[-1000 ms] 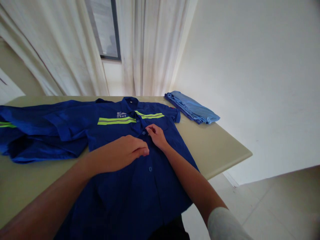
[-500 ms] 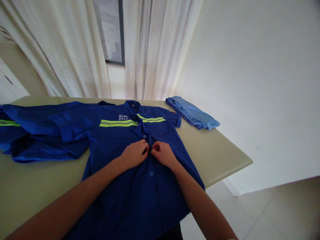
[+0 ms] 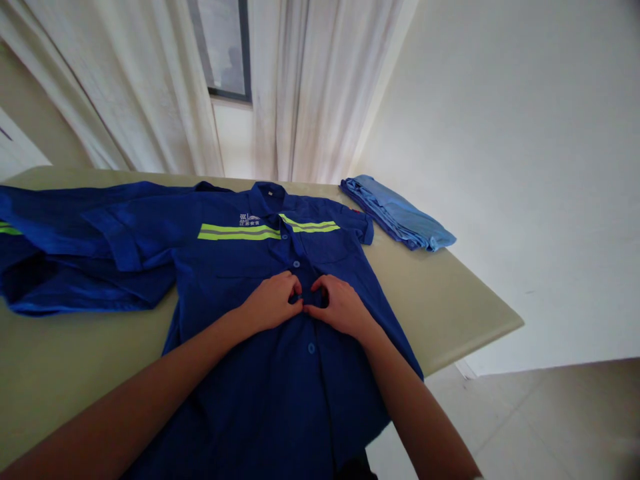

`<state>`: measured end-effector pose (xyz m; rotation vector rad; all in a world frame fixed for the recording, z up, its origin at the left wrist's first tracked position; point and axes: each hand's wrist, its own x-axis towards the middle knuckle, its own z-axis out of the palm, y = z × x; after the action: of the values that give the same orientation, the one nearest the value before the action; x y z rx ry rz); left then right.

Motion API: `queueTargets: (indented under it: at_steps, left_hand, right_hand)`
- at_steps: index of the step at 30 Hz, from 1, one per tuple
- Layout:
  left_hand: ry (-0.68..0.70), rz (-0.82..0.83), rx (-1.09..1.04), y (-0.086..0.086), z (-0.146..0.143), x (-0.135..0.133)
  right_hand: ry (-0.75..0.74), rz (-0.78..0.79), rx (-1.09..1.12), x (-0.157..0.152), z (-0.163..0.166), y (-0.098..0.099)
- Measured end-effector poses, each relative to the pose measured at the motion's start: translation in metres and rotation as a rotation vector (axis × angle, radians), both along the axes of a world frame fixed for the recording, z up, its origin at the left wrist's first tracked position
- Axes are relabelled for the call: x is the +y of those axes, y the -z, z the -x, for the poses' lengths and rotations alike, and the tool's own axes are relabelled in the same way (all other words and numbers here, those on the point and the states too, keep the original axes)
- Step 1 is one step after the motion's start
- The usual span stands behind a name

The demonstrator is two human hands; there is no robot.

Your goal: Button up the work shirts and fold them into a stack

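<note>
working at the front closure of the blue shirt (image 3: 270,373), on the near side of the counter (image 3: 445,303), seemingly pinching cloth in the grip of left hand (image 3: 274,301) and right hand (image 3: 345,308); calling next for steady, matched fingertips.

There are two hands (image 3: 273,301) (image 3: 343,307), one logoed shirt (image 3: 265,380), one table (image 3: 450,307) (one window (image 3: 223,47)).

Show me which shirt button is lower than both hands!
The lowest visible button on the shirt. It alone sits below the left hand and right hand; the other visible buttons are higher, toward the collar.
</note>
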<state>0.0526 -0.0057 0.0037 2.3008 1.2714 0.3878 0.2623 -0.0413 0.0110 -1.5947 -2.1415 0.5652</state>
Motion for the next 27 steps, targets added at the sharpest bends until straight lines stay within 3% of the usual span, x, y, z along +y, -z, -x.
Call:
queueTargets:
  at_steps: [5,10,15,21,27]
  left_hand:
    - [0.018,0.109,0.029,-0.005,0.002,0.0]
    - [0.102,-0.041,0.091,-0.012,0.004,-0.003]
    - [0.077,-0.125,-0.03,-0.019,-0.002,-0.009]
    - [0.0,-0.141,-0.107,-0.005,-0.01,-0.016]
    - [0.011,-0.155,-0.122,0.009,-0.009,-0.017]
  right_hand:
    - [-0.005,-0.07,-0.029,0.001,0.0,0.004]
    - [0.041,-0.037,0.194,0.006,-0.002,0.006]
    - [0.028,0.069,0.353,0.011,-0.006,0.007]
    - [0.054,0.068,0.403,0.007,-0.007,0.004]
    - [0.056,0.029,0.327,0.004,-0.006,0.001]
